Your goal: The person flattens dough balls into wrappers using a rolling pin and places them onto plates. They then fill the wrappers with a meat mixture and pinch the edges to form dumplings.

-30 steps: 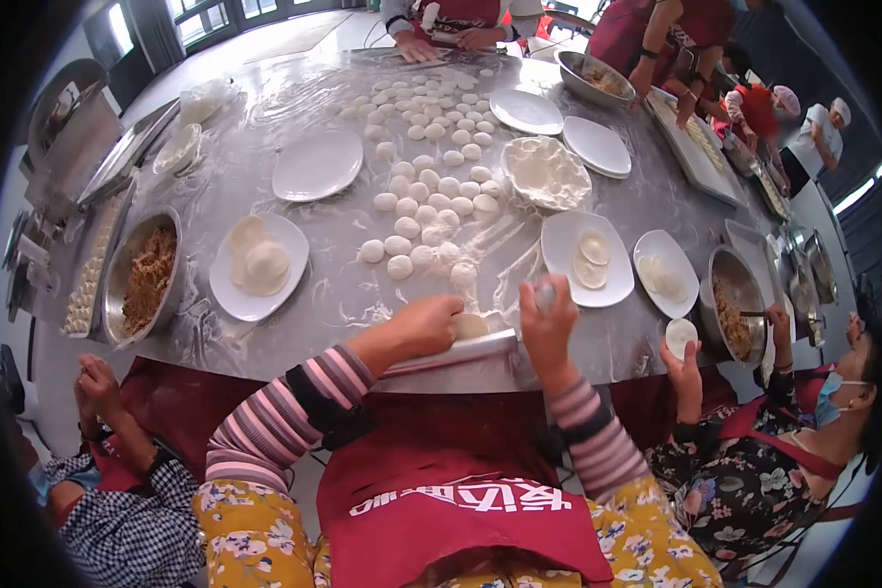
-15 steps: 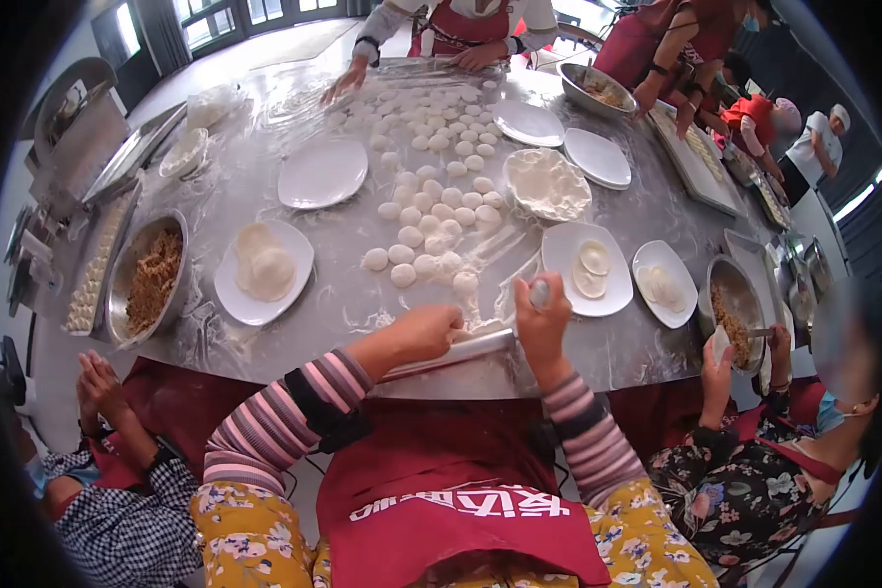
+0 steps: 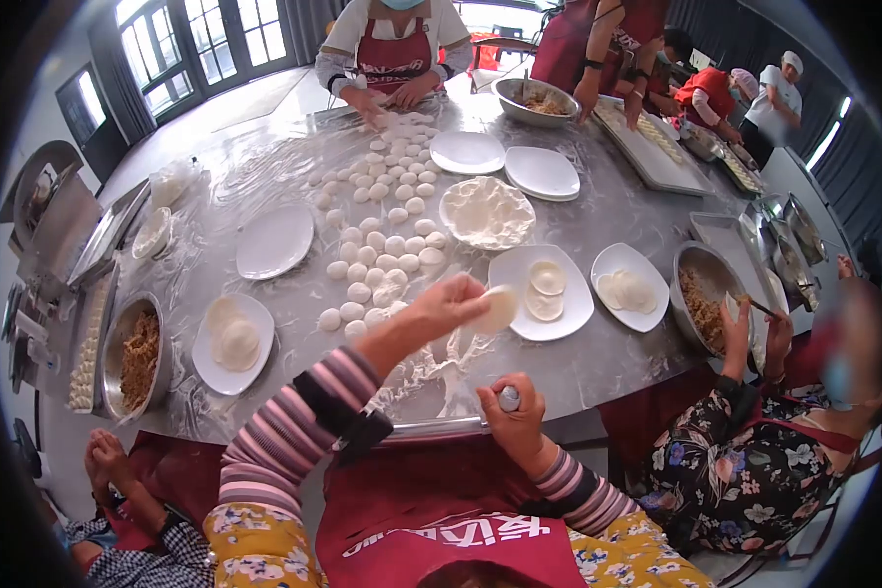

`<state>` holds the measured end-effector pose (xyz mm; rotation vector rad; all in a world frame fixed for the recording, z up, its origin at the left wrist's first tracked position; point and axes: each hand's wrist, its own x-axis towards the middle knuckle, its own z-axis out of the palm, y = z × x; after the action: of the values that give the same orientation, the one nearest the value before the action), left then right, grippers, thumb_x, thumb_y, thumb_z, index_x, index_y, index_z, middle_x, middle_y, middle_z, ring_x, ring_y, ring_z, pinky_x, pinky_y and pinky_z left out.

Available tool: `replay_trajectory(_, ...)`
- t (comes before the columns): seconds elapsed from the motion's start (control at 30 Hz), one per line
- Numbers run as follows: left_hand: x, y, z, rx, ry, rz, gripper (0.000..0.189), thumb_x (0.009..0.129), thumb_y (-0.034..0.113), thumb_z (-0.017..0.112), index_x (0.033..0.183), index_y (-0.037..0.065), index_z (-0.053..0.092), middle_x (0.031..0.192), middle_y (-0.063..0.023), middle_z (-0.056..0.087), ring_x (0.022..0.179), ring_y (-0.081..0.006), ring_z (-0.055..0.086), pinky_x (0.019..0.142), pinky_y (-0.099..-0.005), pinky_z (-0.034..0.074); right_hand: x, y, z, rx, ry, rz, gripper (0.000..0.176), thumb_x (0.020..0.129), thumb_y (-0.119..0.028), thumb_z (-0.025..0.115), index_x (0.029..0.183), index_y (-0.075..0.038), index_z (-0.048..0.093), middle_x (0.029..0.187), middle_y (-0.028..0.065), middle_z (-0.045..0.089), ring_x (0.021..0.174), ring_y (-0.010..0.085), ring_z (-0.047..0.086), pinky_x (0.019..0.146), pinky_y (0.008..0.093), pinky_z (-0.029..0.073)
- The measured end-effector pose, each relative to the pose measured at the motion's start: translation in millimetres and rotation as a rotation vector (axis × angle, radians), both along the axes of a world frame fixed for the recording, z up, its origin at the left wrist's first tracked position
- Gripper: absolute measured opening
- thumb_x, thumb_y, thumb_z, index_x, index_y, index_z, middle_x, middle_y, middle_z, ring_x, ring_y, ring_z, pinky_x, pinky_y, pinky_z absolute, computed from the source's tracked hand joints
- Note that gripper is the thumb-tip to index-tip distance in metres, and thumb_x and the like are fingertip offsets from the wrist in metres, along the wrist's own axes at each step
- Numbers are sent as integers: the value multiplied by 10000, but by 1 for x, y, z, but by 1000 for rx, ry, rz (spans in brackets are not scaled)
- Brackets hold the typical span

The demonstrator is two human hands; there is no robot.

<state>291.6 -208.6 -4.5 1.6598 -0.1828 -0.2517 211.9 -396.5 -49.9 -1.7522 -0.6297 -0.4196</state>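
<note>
Between the fingers of my left hand (image 3: 446,308) is a thin round dough wrapper (image 3: 500,310), slightly blurred, held above the table beside a square white plate (image 3: 580,304). On that plate lie several flat wrappers (image 3: 545,306). My right hand (image 3: 521,423) is closed round a rolling pin (image 3: 509,398) near the table's front edge; only its pale end shows. Loose flour (image 3: 446,367) is smeared over the metal in front of me. Beyond my left hand, several small flattened dough pieces (image 3: 387,262) are spread out.
A bowl of flour (image 3: 487,213) stands ahead. More wrappers lie on plates at left (image 3: 206,363) and right (image 3: 608,260). Filling bowls stand at left (image 3: 162,363) and right (image 3: 681,284). Co-workers sit on both sides; a person across the table handles dough pieces.
My left hand has lifted a dough wrapper off the table and moved it forward, toward the plate. My right hand stays on the rolling pin by the edge. The camera view has shifted.
</note>
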Motion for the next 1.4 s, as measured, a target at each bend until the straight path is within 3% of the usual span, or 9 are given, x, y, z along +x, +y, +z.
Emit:
replay_trajectory(0.1, 12, 22, -35, 316, -237, 137, 235, 858, 153, 580, 1019, -14, 543, 898, -97, 593, 815, -175, 567, 708, -318, 465, 0, -1, 1, -11, -4, 3, 245, 748, -26, 710, 845, -60, 487, 648, 97, 536, 496, 202, 535, 459, 299, 421)
replay_trajectory(0.17, -16, 38, -47, 1094, -456, -15, 204, 780, 70, 580, 970, 2, 555, 905, -136, 584, 837, -292, 578, 738, -389, 473, -1, -1, 2, -6, -11, -7, 240, 749, -27, 709, 840, -59, 489, 637, 93, 531, 491, 197, 530, 456, 295, 417)
replay_trajectory(0.3, -52, 46, -45, 1077, -681, -40, 215, 714, 35, 572, 929, 33, 571, 926, -151, 568, 867, -353, 555, 749, -425, 464, 0, 1, 1, -40, -17, -60, 222, 756, -35, 707, 819, -58, 495, 599, 80, 518, 474, 175, 508, 446, 284, 407)
replay_trajectory(0.6, -74, 49, -18, 805, 105, 158, 238, 655, 199, 749, 744, 16, 627, 759, -160, 639, 726, -298, 625, 652, -393, 484, 31, 24, 25, -38, -54, 33, 212, 763, -43, 703, 789, -51, 493, 610, 47, 506, 508, 115, 473, 463, 259, 383)
replay_trajectory(0.93, -88, 54, -63, 500, 30, 143, 150, 721, 127, 686, 796, 8, 636, 735, -100, 650, 661, -177, 607, 615, -321, 472, 41, 27, -5, -61, -112, -81, 240, 734, -17, 700, 840, -50, 487, 646, 114, 526, 562, 280, 544, 523, 340, 432)
replay_trajectory(1.2, -82, 54, -60, 589, -41, 122, 158, 741, 157, 666, 756, 9, 614, 686, -121, 627, 624, -219, 589, 591, -345, 456, 48, 35, -7, -150, -211, -162, 246, 736, -34, 694, 859, -40, 481, 673, 148, 528, 572, 326, 531, 530, 381, 426)
replay_trajectory(1.27, -87, 54, -64, 519, 39, 109, 171, 742, 167, 665, 759, 7, 605, 686, -119, 619, 639, -223, 587, 593, -347, 452, 40, 18, -28, 2, 59, -29, 234, 743, -37, 688, 855, -39, 482, 669, 144, 526, 566, 325, 526, 524, 382, 422)
replay_trajectory(1.33, -93, 41, -60, 563, 17, 50, 162, 745, 159, 657, 766, 10, 598, 690, -123, 614, 660, -215, 590, 597, -348, 448, 50, 40, -11, -86, -205, -175, 229, 744, -41, 688, 836, -41, 478, 665, 145, 523, 561, 329, 521, 525, 379, 419)
replay_trajectory(1.4, -82, 34, -48, 692, -61, 189, 138, 715, 153, 623, 757, 21, 622, 728, -185, 628, 730, -327, 615, 647, -396, 466, 65, 54, -4, -136, -121, -180, 226, 747, -51, 689, 824, -44, 476, 664, 147, 522, 561, 337, 517, 521, 381, 416)
